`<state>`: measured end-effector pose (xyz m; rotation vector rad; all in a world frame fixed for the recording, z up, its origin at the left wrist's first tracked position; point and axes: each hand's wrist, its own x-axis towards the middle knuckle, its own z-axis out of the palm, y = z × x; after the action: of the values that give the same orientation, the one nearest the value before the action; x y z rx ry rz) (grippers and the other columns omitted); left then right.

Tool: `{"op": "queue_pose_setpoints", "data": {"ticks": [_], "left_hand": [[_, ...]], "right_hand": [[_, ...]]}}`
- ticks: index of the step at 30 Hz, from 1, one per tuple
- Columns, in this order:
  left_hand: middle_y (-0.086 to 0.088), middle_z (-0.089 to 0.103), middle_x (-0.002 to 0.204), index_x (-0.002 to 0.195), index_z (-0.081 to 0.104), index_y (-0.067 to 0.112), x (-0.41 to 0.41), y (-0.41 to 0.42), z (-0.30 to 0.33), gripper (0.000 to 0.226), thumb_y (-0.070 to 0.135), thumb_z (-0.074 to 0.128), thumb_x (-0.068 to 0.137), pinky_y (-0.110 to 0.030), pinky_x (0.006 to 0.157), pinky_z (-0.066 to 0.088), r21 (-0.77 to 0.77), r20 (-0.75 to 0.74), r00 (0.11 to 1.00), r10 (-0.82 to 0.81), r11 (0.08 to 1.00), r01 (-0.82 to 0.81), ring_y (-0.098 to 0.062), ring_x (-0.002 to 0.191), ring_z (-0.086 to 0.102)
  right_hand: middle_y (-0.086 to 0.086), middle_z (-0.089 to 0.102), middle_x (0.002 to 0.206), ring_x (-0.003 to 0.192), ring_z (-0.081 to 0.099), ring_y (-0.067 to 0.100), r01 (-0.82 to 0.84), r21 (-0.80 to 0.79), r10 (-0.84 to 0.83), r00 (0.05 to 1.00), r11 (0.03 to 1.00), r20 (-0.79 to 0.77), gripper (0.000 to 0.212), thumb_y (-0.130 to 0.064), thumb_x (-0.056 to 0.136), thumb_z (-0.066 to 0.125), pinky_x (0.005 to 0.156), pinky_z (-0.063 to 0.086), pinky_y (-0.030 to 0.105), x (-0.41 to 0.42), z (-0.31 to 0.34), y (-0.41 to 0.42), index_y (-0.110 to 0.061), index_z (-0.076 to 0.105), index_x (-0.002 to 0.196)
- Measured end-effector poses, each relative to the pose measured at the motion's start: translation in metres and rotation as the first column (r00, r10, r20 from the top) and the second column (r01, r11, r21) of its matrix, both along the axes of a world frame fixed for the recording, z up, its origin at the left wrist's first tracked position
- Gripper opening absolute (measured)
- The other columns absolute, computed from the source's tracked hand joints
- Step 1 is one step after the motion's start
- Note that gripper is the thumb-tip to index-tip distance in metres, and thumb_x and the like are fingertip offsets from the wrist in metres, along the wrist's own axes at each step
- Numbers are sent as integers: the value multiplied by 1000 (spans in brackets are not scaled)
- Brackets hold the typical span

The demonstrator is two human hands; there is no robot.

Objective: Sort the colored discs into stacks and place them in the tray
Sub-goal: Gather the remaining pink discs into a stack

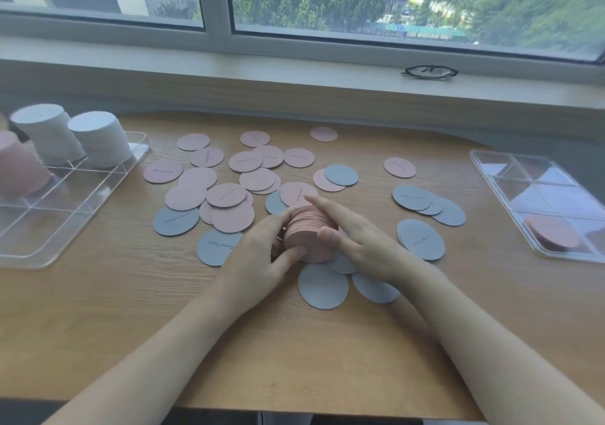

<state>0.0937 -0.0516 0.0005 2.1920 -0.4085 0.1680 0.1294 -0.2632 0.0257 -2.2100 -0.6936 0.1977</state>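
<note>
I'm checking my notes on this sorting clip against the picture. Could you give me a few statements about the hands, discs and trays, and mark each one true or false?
1. Both the left hand and the right hand hold the pink stack. True.
2. The left tray holds only pink discs. False: two stacks of white discs stand at its back beside a pink one.
3. Loose grey discs lie on the table close to the hands. True.
4. The right tray holds nothing. False: pink discs lie in a near compartment.
5. A pair of glasses lies on the windowsill. True.
</note>
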Motion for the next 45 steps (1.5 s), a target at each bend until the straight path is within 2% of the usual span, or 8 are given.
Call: {"op": "queue_pose_setpoints", "data": {"ticks": [4, 7, 15, 19, 25, 34, 40, 45], "left_hand": [[1, 36, 152, 159, 14, 17, 3, -1, -8, 75, 46, 48, 99, -31, 117, 28, 191, -3, 1000, 13, 981, -12, -12, 141, 31], [0, 21, 160, 159, -1, 16, 1, -4, -8, 80, 54, 37, 100, -28, 122, 13, 242, 5, 1000, 16, 970, -16, -12, 146, 15], [17, 52, 112, 134, 44, 32, 0, 0, -2, 52, 36, 70, 89, -14, 83, 40, 25, -7, 999, 39, 999, -39, 0, 93, 52], [22, 50, 109, 132, 46, 33, 0, 2, 1, 52, 36, 72, 87, -8, 78, 39, 5, -9, 999, 37, 999, -37, 4, 88, 52], [20, 48, 108, 136, 44, 39, 2, 2, -1, 55, 39, 71, 88, -4, 79, 39, 4, -42, 999, 21, 1000, -21, 5, 89, 53], [16, 51, 113, 131, 41, 47, -2, 0, 1, 54, 40, 72, 87, -3, 80, 39, -28, -66, 998, 13, 1000, -15, 3, 92, 54], [14, 52, 112, 127, 41, 49, -3, -1, 3, 53, 38, 73, 86, -3, 79, 39, -39, -56, 998, 14, 999, -16, 4, 89, 55], [8, 54, 112, 133, 49, 36, -2, -1, 5, 55, 35, 76, 85, -3, 77, 40, -43, -53, 998, 23, 999, -25, 9, 81, 56]], "right_hand": [[-16, 19, 154, 135, 11, -8, -2, -185, 27, 990, 983, 136, 84, -70, 90, 32, 111, 2, 9, -6, -2, 12, -30, 2, 158], [-5, 13, 162, 143, 7, -3, 5, -172, 28, 981, 985, 190, 86, -60, 93, 42, 113, 0, 8, -4, -8, 14, -22, -1, 158], [-4, 49, 145, 132, 40, 6, 34, -98, -12, 975, 995, 220, 70, -62, 92, 43, 109, 28, 23, 1, -2, 5, -23, 36, 151], [-2, 64, 118, 110, 57, 7, 336, 108, -353, 906, 936, 236, 42, -44, 99, 52, 97, 43, 29, 33, 5, -19, -16, 61, 128], [8, 40, 145, 131, 44, 25, 656, -248, -653, 750, 712, 110, 51, -37, 98, 56, 106, 33, 35, 118, -3, -91, -11, 48, 141], [13, 59, 125, 114, 55, 34, 655, -556, -471, 755, 511, 457, 40, -40, 103, 38, 96, 38, 39, 148, -14, -107, -14, 62, 124], [16, 62, 68, 74, 57, 41, 709, -194, -475, 623, 678, 621, 40, -33, 101, 34, 60, 38, 38, 101, -9, -89, -6, 60, 86], [7, 67, 77, 76, 60, 28, 447, 148, -471, 836, 882, 280, 28, -30, 102, 47, 69, 47, 42, 37, 7, -39, -11, 65, 91]]}}
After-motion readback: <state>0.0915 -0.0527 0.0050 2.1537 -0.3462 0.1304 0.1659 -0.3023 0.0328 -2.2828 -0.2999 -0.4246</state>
